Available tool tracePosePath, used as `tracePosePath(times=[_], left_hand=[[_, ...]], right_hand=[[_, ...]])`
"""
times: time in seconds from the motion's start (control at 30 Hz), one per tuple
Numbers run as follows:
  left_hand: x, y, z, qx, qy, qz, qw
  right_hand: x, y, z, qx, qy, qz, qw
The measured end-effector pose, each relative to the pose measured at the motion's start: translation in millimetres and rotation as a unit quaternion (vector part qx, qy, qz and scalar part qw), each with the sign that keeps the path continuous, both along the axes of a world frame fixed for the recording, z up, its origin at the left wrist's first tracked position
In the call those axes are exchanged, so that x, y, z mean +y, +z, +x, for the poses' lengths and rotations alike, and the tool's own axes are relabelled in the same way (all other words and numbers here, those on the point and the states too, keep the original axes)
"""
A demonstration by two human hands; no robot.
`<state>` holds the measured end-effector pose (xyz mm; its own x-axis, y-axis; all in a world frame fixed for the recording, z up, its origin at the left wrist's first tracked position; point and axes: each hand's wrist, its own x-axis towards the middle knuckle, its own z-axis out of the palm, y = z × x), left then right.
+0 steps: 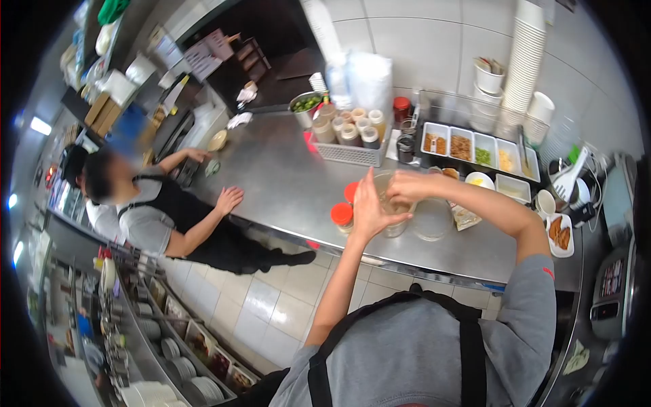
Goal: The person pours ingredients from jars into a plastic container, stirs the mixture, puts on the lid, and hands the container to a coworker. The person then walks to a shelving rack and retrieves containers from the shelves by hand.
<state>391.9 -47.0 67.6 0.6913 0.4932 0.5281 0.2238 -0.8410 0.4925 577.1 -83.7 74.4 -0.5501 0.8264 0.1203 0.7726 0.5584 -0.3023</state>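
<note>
My left hand [369, 209] is stretched out, fingers up and thumb spread, along the near-left side of a clear container [395, 230]. Whether it presses on the container I cannot tell. Over the container's mouth my right hand [411, 187] is closed, its fingers curled downward; anything they hold is hidden. Left of my left hand stand two jars with red lids, the nearer red-lidded jar [342, 216] partly in front of the other red-lidded jar [350, 191]. A round clear tub or lid [432, 221] sits just right of the container.
A grey basket of sauce bottles [347, 153] stands behind. White trays of toppings [475, 146] and stacked paper cups [525, 61] are at back right. Fried food in a white tray [560, 235] lies right. A co-worker [166, 203] stands left, one hand on the steel counter [271, 180].
</note>
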Motion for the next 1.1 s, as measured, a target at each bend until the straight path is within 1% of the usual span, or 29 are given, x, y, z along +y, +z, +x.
tracePosePath(times=[0.03,0.13,0.17,0.23,0.27,0.37,0.4,0.43,0.5,0.57,0.63,0.73,0.77,0.83,0.93,0.97,1.03,1.1], left_hand=[[2,-2,1,-0.002,0.000,0.005,1.000],[-1,-5,-1,-0.009,-0.008,0.006,1.000],[0,-3,0,-0.013,-0.010,0.007,1.000],[1,-2,0,-0.017,-0.027,-0.026,0.999],[2,-2,0,-0.019,-0.034,-0.042,0.998],[2,-1,0,-0.015,-0.024,-0.032,0.999],[2,-2,0,-0.016,-0.021,-0.017,1.000],[2,-2,0,-0.017,-0.017,-0.015,1.000],[1,-2,0,-0.018,-0.015,-0.013,1.000],[1,-1,-1,-0.022,-0.018,-0.006,1.000],[1,0,0,-0.027,-0.026,-0.012,0.999],[0,1,1,-0.020,-0.022,-0.031,0.999],[-1,0,2,-0.022,-0.022,-0.019,0.999],[-2,0,2,-0.027,-0.015,0.009,0.999],[-3,-4,-1,-0.012,-0.017,-0.015,1.000],[-2,-3,2,-0.013,-0.021,-0.022,0.999],[-2,0,2,-0.007,-0.021,-0.045,0.999],[-4,1,1,-0.007,-0.023,-0.051,0.998]], right_hand=[[7,2,5,-0.097,-0.007,0.052,0.994],[14,0,2,-0.041,-0.043,0.206,0.977],[12,1,-3,0.003,-0.056,0.168,0.984],[2,-3,-21,0.091,-0.077,0.093,0.989],[2,-8,-19,0.082,-0.063,0.020,0.994],[-6,1,-8,0.039,-0.027,-0.036,0.998],[-9,14,-5,-0.053,-0.044,0.026,0.997],[1,8,3,-0.099,-0.040,0.071,0.992],[13,3,2,-0.091,-0.072,0.181,0.977],[17,-10,-14,0.066,-0.061,0.174,0.981],[11,-22,-19,0.120,-0.058,0.080,0.988],[-9,7,-16,0.086,-0.035,-0.074,0.993],[-3,6,-8,-0.016,-0.027,0.006,0.999],[11,1,2,-0.113,-0.047,0.138,0.983],[22,-21,-6,0.024,-0.084,0.196,0.977],[7,-15,-22,0.147,-0.081,0.069,0.983],[0,-6,-19,0.132,-0.027,-0.050,0.990],[1,2,-8,-0.026,-0.043,0.004,0.999]])
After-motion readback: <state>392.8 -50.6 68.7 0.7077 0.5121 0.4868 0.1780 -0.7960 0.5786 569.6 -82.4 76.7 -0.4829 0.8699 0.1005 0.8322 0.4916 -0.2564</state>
